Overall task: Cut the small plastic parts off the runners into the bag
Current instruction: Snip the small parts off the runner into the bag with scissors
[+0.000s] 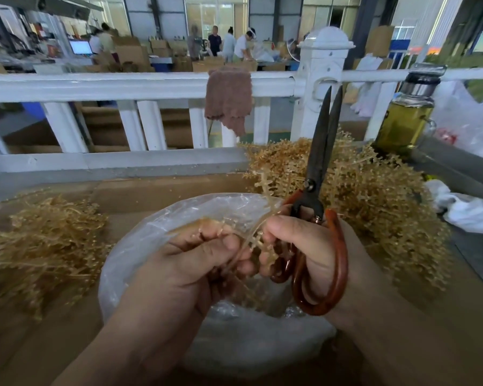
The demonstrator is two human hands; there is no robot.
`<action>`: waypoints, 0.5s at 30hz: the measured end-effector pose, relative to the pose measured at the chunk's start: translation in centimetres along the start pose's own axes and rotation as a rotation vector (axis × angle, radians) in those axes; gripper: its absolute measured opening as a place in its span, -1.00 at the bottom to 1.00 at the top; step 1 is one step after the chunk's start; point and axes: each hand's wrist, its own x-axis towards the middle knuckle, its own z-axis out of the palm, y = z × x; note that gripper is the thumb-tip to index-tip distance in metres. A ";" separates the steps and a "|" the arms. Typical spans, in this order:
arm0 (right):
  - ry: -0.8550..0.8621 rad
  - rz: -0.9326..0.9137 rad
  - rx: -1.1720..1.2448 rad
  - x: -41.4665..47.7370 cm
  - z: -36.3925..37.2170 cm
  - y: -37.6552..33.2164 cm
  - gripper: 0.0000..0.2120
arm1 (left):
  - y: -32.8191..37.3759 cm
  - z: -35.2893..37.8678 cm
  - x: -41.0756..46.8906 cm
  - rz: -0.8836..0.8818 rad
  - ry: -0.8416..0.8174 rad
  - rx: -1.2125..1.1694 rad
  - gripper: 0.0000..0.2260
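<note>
Plastic bag (129, 257) lies open under both hands. Above it, left hand (184, 263) grips runners (251, 236), long axis up-right toward its far rim. Right hand (304, 246), just beside them, holds scissors (319, 151); blades upright, barely parted, off the runners.

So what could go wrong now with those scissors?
1. The scissors point up, blades slightly apart, while the right hand also fingers the runner. A slip could nick the left hand close by.
2. The runner's tip reaches past the bag rim, so cut parts might drop outside.
3. The bottle stands just right of the blades; a wide swing might knock it.
</note>
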 end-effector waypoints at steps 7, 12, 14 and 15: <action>0.015 -0.063 0.015 -0.7 0.6 0.9 -0.82 | 0.3 0.0 -0.4 0.013 -0.039 -0.281 -0.51; 0.037 -0.005 0.081 -0.6 1.1 0.4 -0.85 | 0.4 0.7 -0.7 0.006 -0.118 -0.301 -0.34; 0.073 -0.042 0.107 -0.7 1.0 0.5 -0.87 | 0.1 1.1 -0.5 -0.022 -0.192 -0.255 -0.44; 0.078 -0.076 0.132 -0.8 0.9 0.5 -0.90 | -0.1 1.2 -0.5 -0.045 -0.231 -0.254 -0.52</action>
